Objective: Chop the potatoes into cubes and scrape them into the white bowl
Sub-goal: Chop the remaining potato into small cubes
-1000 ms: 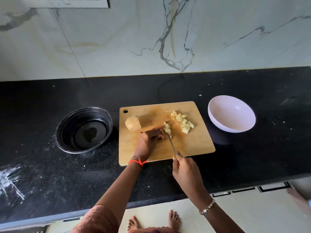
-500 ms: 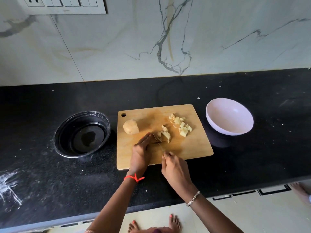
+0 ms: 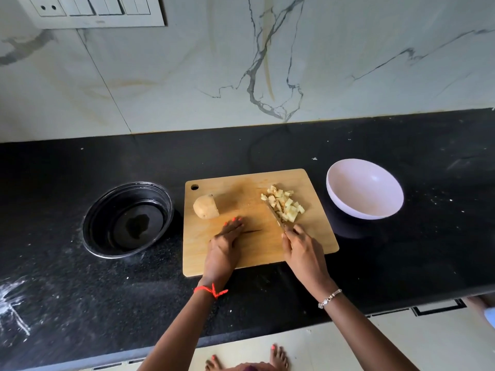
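Note:
A wooden cutting board [image 3: 257,253] lies on the black counter. A half potato [image 3: 205,207] with its skin on sits at the board's left. A pile of pale potato cubes [image 3: 284,203] lies at the board's upper right. My right hand [image 3: 304,251] grips a knife [image 3: 276,215] whose blade touches the left side of the pile. My left hand [image 3: 225,246] rests flat on the board with straight fingers, just below the half potato. The white bowl [image 3: 364,190] stands empty to the right of the board.
A black round pan [image 3: 127,219] sits left of the board. White powder marks the counter [image 3: 80,303] at the far left. A marble wall with a switch panel [image 3: 91,10] rises behind. The counter's front edge runs below my arms, with bare feet on the floor.
The knife has swept the freshly cut pieces right into the main pile. My left hand has let go of the pieces and now lies flat on the board.

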